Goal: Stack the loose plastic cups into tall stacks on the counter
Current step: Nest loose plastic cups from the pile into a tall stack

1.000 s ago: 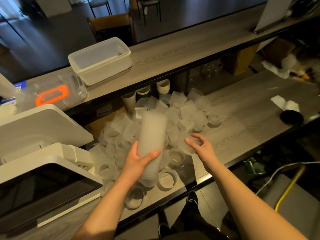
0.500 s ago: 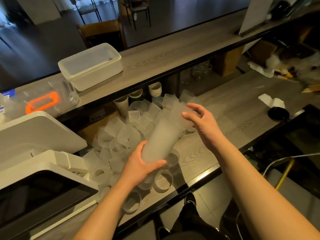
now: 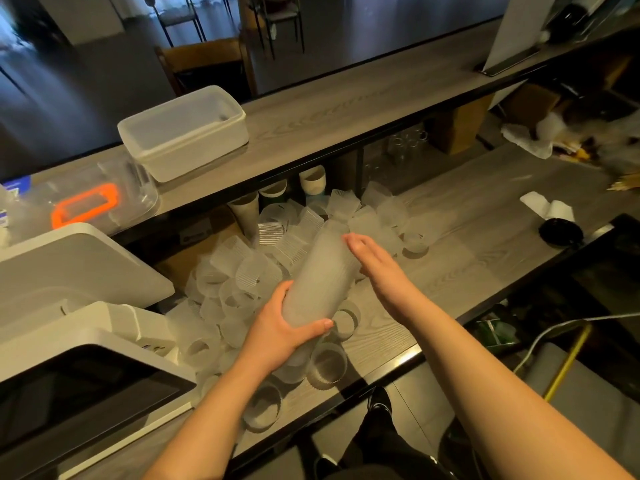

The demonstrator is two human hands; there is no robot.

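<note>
Head view, frame centre: my left hand grips the tall frosted ribbed plastic cup stack, tilted over the loose translucent cups on the grey wood-grain counter. My right hand, fingers straight, presses its upper side. Mid-stacking, I judge; next, 1 more loose cup needs seating squarely.

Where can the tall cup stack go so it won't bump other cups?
Bare counter lies right of the loose cups, before the black lid and napkin. Left of the stack, cups crowd up to the white machine.
</note>
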